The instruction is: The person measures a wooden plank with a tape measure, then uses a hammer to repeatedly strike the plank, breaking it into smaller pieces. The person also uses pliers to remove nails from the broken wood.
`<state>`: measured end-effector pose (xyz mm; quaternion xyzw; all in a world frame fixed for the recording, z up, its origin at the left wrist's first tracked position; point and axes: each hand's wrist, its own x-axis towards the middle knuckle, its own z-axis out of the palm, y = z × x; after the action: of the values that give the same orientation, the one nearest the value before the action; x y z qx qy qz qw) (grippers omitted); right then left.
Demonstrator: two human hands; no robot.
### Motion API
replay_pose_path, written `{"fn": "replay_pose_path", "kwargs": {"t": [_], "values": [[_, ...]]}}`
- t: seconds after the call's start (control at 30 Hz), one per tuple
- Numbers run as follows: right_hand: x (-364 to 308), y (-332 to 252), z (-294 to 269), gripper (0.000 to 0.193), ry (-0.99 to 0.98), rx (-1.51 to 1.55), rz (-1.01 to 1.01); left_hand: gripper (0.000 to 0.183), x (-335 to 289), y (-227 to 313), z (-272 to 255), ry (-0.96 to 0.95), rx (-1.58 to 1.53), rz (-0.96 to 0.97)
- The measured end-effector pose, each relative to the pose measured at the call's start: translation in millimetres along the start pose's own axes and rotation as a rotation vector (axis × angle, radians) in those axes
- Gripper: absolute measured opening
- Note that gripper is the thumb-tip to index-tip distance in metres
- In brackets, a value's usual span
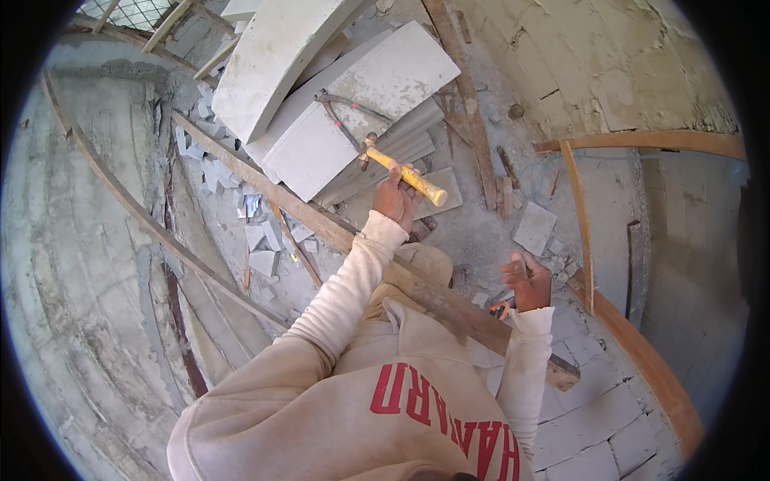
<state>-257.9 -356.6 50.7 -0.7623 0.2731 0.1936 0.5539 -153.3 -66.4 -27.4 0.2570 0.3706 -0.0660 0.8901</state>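
My left hand (396,197) is closed around the yellow handle of a ball-peen hammer (409,176). The hammer's metal head points up and left, over the edge of a pale block. Beyond it, long-handled pincers (345,108) with dark legs lie spread on a white block (393,76). Off to the right, my right hand (527,282) is raised with its fingers curled together. Whatever is between those fingers, if anything, is too small to make out. A small orange and black object (500,309) shows just beside the right wrist.
A long wooden beam (265,183) runs diagonally across, passing under my left arm. A curved white slab (277,68) leans over the stacked blocks. Broken block pieces (215,172) litter the floor. To the right stands a wooden frame (579,224); a rough wall (618,64) rises behind.
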Motion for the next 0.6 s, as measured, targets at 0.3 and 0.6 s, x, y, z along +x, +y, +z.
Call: {"fn": "replay_pose_path", "kwargs": {"t": [0.3,0.6], "values": [[-35,72,25,0.033,0.036,-0.304,-0.057,0.044,74,165,22,-0.102,0.307,0.430],[-37,63,31,0.028,0.040,-0.436,-0.165,0.045,213,302,93,0.209,0.784,0.458]]}}
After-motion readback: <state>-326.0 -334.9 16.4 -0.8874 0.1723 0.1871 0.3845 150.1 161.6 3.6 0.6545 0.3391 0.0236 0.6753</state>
